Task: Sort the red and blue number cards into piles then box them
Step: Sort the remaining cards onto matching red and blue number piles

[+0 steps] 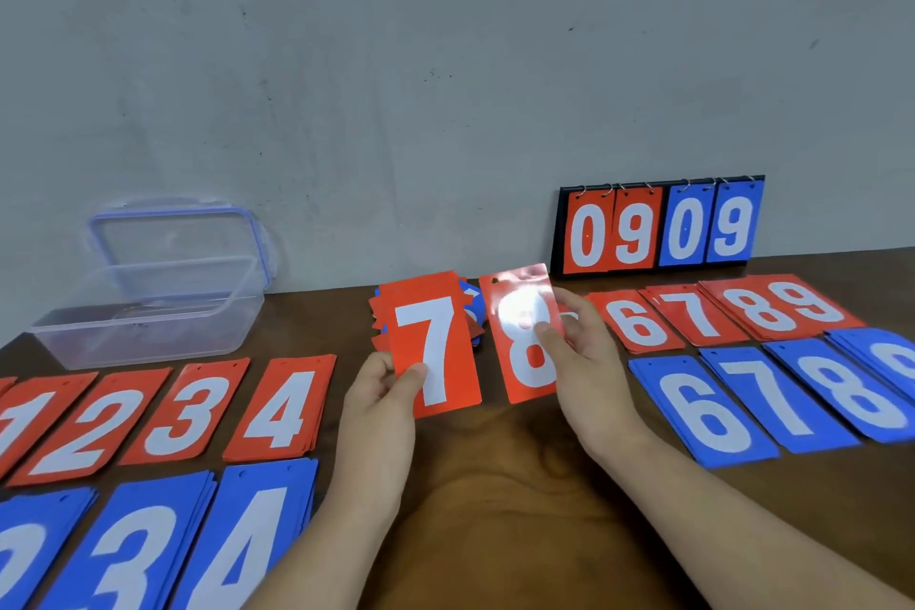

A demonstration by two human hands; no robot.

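Holding a red 7 card (435, 342) over the middle of the brown table (495, 485), the left hand (383, 391) pinches its lower left corner between thumb and curled fingers. Just to the right, the right hand (579, 352) grips a red 8 card (525, 337) by its right edge, thumb across the face; glare washes out the top of the numeral. Behind the 7 lies a loose heap of red and blue cards (473, 312). At left, red piles (282, 406) showing 1 to 4 lie in a row, with blue piles (247, 535) nearer. At right, red piles 6 to 9 (638, 322) lie farther and blue piles 6 to 8 (708, 411) nearer. A clear plastic box (148, 327) sits open at far left, its lid (178, 238) leaning on the wall. A flip scoreboard (658, 225) reading 09 09 stands at far right.
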